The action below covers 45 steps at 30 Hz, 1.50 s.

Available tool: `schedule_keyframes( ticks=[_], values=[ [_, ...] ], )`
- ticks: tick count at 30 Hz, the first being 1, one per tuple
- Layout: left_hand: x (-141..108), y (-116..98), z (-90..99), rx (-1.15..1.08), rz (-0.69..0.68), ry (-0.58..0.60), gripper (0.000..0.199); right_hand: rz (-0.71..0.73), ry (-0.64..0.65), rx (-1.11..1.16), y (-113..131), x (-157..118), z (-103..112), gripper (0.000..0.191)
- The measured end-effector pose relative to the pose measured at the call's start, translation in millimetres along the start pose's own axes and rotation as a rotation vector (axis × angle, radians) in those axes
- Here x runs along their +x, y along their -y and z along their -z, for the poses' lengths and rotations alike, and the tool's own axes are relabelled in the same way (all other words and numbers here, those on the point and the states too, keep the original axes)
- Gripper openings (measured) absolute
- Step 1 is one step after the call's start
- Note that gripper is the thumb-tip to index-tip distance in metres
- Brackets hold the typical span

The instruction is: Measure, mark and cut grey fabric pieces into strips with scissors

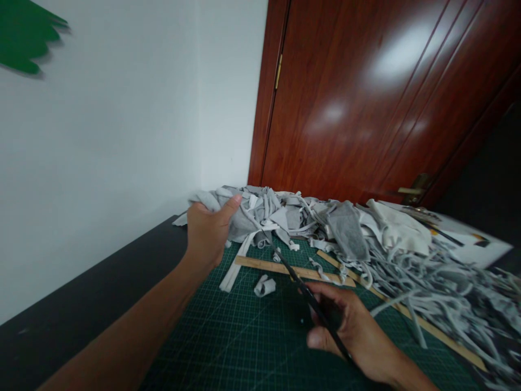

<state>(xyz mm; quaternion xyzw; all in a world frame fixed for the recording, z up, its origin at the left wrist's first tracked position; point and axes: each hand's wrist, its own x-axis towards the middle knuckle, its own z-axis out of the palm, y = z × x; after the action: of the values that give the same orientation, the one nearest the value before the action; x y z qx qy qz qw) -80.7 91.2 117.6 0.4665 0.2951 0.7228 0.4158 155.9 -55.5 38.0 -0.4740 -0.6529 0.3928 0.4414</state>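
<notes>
My left hand [209, 228] is closed on a piece of grey fabric [240, 222] at the near side of the scrap heap, its thumb on top. My right hand [345, 326] holds a long, slim black tool [295, 277] that tapers to a thin point; its exact kind is unclear. The tool's tip points toward the fabric near my left hand, and I cannot tell whether it touches. Below the fabric, a white strip [236, 269] hangs down onto the green cutting mat [244, 336]. A small curled grey scrap [264, 285] lies between my hands.
One wooden ruler [264, 265] crosses the mat, and a longer wooden ruler [431, 328] runs along its right side. Grey fabric scraps [301, 214] pile up at the back; tangled strips [448, 298] cover the right. A white wall [122, 136] and brown door [345, 108] stand behind.
</notes>
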Motion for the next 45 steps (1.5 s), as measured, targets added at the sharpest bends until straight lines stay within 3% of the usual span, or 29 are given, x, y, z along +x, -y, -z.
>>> schedule_keyframes(
  ticks=[6, 11, 16, 28, 32, 45],
  values=[
    [-5, 5, -0.3, 0.165, -0.102, 0.001, 0.026, 0.014, 0.0, 0.005, 2, 0, -2, 0.052],
    [-15, 4, -4.5, 0.341, -0.175, 0.068, 0.024, 0.059, -0.045, 0.03, 2, 3, -6, 0.052],
    [-25, 0, -9.8, 0.379, -0.248, 0.135, 0.014, 0.103, -0.073, -0.013, 6, 3, -5, 0.051],
    [-25, 4, -10.2, 0.361, -0.209, 0.143, 0.017, -0.017, 0.0, 0.104, -13, -2, -4, 0.049],
    [-23, 8, -8.8, 0.35, -0.193, 0.161, 0.022, -0.047, 0.023, 0.191, -20, -6, -2, 0.058],
    [-22, 9, -8.6, 0.365, -0.18, 0.179, 0.021, -0.006, 0.041, 0.169, -19, -6, -4, 0.052]
  ],
)
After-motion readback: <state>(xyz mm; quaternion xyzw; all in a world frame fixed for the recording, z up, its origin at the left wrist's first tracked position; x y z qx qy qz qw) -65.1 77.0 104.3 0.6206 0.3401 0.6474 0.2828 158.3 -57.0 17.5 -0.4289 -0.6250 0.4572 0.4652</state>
